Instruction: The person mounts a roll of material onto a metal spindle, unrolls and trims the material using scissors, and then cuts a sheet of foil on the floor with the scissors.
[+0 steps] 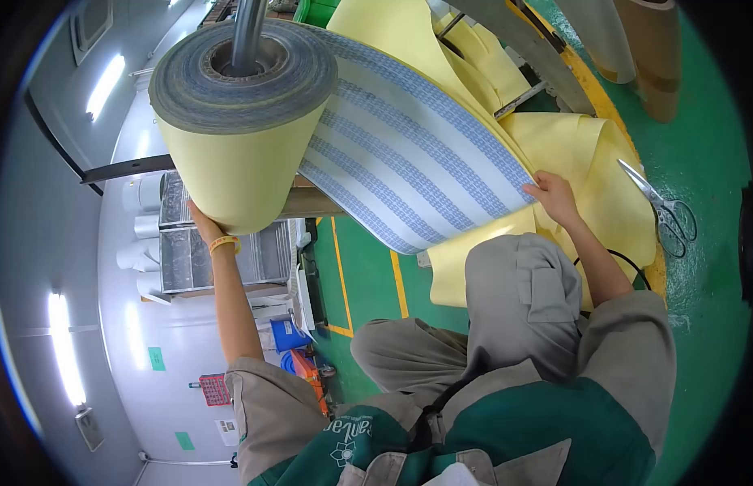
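Note:
A large roll of sheet material (230, 162) with a pale yellow outer face sits on a metal shaft (247, 40). From it stretches a white sheet with blue patterned stripes (417, 154), its other side yellow. My left hand (206, 227) holds the roll's lower left edge, its fingers partly hidden behind it. At the sheet's right corner, my right hand (553, 197) is closed in a pinch on the edge. Loose yellow sheeting (587, 154) lies in folds beyond and below that hand.
Scissors (664, 206) lie at the right, near a yellow floor line on the green floor (700, 267). Brown and grey rolls (652, 65) stand at the upper right. Metal racking (186, 255), a blue bin (287, 334) and an orange item (310, 377) are to the left. My bent knee (514, 300) is close below the sheet.

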Demonstrator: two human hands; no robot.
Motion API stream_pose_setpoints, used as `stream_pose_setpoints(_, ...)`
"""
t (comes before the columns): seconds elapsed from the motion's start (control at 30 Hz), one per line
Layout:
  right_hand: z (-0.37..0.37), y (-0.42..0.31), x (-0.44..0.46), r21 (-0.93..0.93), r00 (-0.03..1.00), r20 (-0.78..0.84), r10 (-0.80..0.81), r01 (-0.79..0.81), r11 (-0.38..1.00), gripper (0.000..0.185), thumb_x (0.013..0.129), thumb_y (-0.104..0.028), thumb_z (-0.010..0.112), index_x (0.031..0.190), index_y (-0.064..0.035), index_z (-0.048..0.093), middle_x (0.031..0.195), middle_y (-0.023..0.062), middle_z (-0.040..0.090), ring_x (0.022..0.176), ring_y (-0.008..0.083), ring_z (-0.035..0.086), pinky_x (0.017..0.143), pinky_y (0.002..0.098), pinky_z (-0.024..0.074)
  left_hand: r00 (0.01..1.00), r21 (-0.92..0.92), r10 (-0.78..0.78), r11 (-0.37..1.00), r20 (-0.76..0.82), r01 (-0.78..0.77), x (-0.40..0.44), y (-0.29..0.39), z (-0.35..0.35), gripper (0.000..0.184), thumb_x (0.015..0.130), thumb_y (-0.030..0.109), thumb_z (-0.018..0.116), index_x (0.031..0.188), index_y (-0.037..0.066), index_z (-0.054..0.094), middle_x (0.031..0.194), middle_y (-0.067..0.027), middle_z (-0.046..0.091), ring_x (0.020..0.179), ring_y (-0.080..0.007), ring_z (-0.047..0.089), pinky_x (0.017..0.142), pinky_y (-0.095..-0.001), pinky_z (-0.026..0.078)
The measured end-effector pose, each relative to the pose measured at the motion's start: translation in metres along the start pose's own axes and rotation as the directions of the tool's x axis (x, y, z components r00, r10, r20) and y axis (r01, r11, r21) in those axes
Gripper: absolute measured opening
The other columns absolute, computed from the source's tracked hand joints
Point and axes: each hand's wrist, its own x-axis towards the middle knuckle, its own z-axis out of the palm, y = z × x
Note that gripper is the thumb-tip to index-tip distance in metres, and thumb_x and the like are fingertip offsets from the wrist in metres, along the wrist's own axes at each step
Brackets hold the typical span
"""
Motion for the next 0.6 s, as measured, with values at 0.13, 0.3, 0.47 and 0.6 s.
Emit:
stream_pose_setpoints(0.13,-0.004,0.004,-0.009,0.028,0.998,0.025,0.056,-0.057,0.998,0.025,0.075,-0.021,0.068,0.074,0.0003,0.056,0.054,0.0056,0.049,0.049,0.0131,0.04,0.048,0.0292,0.033,1.0,-0.071,0.025,0.997,0.009,-0.024,0.009,-0.003,-0.002,0.049,0.09,0.048,0.039,0.114,0.007,0.052,0.108,-0.0069,0.056,0.095,-0.0191,0.055,0.082,-0.0307,0.045)
stream_pose_setpoints(0.3,-0.003,0.015,-0.007,0.091,0.998,0.057,0.005,-0.01,0.996,0.024,0.075,-0.019,0.068,0.074,0.0011,0.055,0.054,0.005,0.051,0.049,0.0106,0.037,0.048,0.0279,0.0318,0.991,-0.055,0.131,0.99,0.011,-0.131,-0.006,0.002,0.008,0.032,0.09,0.038,0.042,0.097,0.009,0.053,0.093,-0.003,0.055,0.083,-0.0157,0.054,0.073,-0.029,0.046)
stream_pose_setpoints(0.47,0.01,-0.003,-0.006,0.208,0.995,0.09,-0.053,0.033,0.978,0.024,0.076,-0.021,0.067,0.077,0.0018,0.057,0.06,0.0063,0.056,0.052,0.0112,0.044,0.051,0.0274,0.0367,0.955,-0.094,0.231,0.963,-0.186,-0.252,-0.016,-0.037,0.01,0.045,0.09,0.045,0.039,0.105,0.004,0.049,0.102,-0.0095,0.053,0.09,-0.0197,0.053,0.08,-0.033,0.045)
stream_pose_setpoints(0.6,0.014,-0.052,-0.001,0.16,0.989,0.126,-0.073,0.052,0.986,0.026,0.077,-0.023,0.066,0.078,0.0014,0.057,0.059,0.0071,0.056,0.053,0.0114,0.045,0.052,0.0286,0.0376,0.855,0.095,0.227,0.974,-0.467,-0.207,-0.063,-0.069,0.037,0.072,0.09,0.055,0.032,0.132,-0.003,0.026,0.132,-0.0207,0.034,0.121,-0.0292,0.037,0.101,-0.0418,0.031)
